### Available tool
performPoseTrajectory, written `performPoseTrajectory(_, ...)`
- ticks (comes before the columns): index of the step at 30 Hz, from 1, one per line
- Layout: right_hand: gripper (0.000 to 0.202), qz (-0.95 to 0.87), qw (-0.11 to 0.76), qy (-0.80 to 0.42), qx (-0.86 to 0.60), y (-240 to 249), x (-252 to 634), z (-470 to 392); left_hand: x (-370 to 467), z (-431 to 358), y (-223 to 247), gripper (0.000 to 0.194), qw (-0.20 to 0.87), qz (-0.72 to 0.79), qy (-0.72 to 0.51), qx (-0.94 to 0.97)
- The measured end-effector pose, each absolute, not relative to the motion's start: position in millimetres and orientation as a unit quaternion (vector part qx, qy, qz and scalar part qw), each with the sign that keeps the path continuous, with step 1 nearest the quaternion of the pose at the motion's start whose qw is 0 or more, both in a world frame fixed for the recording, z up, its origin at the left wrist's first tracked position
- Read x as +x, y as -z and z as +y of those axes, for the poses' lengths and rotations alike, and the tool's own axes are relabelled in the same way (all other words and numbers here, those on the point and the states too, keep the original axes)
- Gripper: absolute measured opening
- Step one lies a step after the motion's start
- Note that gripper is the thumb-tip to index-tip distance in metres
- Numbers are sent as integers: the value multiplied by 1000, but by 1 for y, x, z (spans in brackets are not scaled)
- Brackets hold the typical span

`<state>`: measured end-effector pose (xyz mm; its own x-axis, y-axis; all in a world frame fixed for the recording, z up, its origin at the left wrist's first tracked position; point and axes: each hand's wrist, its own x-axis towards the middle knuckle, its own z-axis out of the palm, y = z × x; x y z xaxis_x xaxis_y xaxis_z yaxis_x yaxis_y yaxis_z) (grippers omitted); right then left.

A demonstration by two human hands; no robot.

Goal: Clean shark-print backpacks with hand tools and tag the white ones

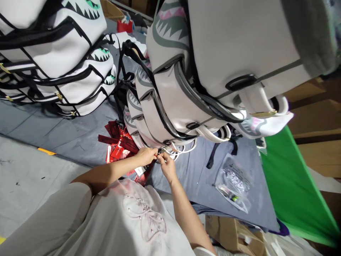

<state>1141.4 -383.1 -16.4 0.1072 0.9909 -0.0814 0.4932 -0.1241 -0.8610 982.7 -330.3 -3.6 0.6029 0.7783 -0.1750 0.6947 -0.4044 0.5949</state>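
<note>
My left hand [146, 156] and my right hand [167, 166] meet fingertip to fingertip at the front of a stack of pale backpacks [176, 101]. Both have their fingers pinched together. Whatever small thing lies between them, with a hint of red, is too small to make out. Just beyond my fingers are the white carry handles [177, 153] of the lower backpacks and a small dark metal fitting. Red hang tags [117, 151] lie in a heap to the left, partly behind my left hand and forearm.
White backpacks [77, 71] with black trim are piled at the left. A clear plastic bag [234, 179] lies on the grey-covered table [194, 181]. Green sheeting [290, 185] and cardboard boxes [319, 121] stand at the right. An open carton [226, 231] sits below the table edge.
</note>
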Motion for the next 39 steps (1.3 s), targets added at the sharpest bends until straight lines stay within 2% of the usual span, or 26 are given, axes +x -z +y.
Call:
performPoseTrajectory(28,30,-550,361,-349,-668,26,1130,-383,972,-330,8,21,324,424,-82,841)
performPoseTrajectory(34,31,-563,354,-329,-670,26,1128,-382,972,-329,13,17,351,424,-115,827)
performPoseTrajectory(39,29,-580,340,-304,-674,20,1125,-384,963,-334,21,14,379,460,-204,777)
